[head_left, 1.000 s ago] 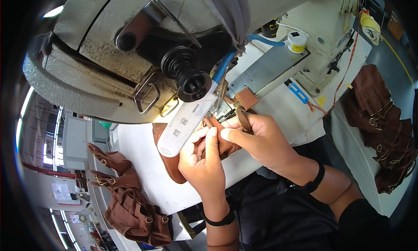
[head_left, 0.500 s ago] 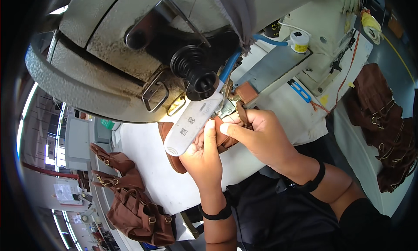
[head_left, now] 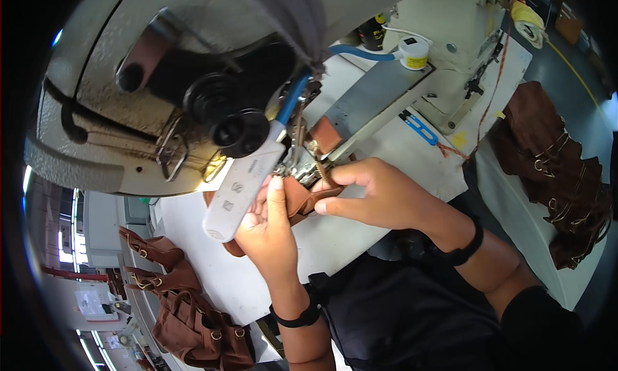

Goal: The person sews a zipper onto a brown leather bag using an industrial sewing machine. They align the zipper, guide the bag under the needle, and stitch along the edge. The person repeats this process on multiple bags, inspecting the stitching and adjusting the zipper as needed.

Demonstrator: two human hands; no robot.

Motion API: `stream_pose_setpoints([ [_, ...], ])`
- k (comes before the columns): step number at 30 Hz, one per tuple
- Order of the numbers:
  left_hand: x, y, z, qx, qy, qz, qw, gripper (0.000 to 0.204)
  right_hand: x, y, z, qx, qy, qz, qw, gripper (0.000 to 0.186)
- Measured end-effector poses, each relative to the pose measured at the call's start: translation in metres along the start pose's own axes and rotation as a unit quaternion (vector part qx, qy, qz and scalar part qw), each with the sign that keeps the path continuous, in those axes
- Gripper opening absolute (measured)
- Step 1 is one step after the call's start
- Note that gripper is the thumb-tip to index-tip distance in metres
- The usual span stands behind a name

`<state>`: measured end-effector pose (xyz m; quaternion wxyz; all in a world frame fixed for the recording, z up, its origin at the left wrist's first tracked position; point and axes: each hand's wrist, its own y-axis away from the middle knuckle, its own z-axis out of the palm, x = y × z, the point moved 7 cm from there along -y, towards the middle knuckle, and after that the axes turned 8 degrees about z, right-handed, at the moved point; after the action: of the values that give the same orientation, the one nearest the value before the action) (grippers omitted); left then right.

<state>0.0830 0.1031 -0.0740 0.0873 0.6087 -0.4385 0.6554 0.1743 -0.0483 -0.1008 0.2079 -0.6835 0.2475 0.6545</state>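
Currently I see, through the head view, the brown leather piece under the head of the sewing machine, just above the white surface. Left hand: fingers closed on the leather, thumb uppermost, the others partly hidden behind the white lamp. Right hand: thumb and forefinger stand apart at the leather's right edge, beside a short run of brass zipper; whether they pinch it I cannot tell from my end. Just beyond the zipper I log a square brown leather tab. Farther right, blue snips lie on the surface, an orange cord trailing from them. A blue flexible tube reaches a round white pot. Brown bags sit in a row at left; more brown leather goods are heaped at right on pale cloth.
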Motion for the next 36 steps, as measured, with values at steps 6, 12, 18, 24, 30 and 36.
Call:
stream_pose_setpoints([
  [6,0.059,0.027,0.012,-0.052,-0.385,0.308,0.868,0.022,0.026,-0.009,0.013,0.02,-0.057,-0.032,0.998,0.026],
  [12,0.05,0.055,0.006,-0.19,-0.452,0.377,0.785,0.036,0.03,0.003,0.033,-0.027,-0.307,0.004,0.951,0.024],
  [18,0.045,0.061,-0.001,-0.222,-0.513,0.391,0.731,0.046,0.021,0.005,0.029,-0.064,-0.333,0.068,0.938,0.029],
  [24,0.036,0.059,0.002,-0.163,-0.498,0.436,0.732,0.038,0.024,0.006,0.026,-0.062,-0.282,0.067,0.955,0.028],
  [30,0.052,0.05,0.001,-0.133,-0.437,0.415,0.787,0.043,0.002,0.009,0.017,-0.046,-0.206,0.066,0.975,0.028],
  [36,0.052,0.045,-0.001,-0.142,-0.426,0.405,0.797,0.044,0.004,0.008,0.018,-0.038,-0.192,0.071,0.978,0.029],
])
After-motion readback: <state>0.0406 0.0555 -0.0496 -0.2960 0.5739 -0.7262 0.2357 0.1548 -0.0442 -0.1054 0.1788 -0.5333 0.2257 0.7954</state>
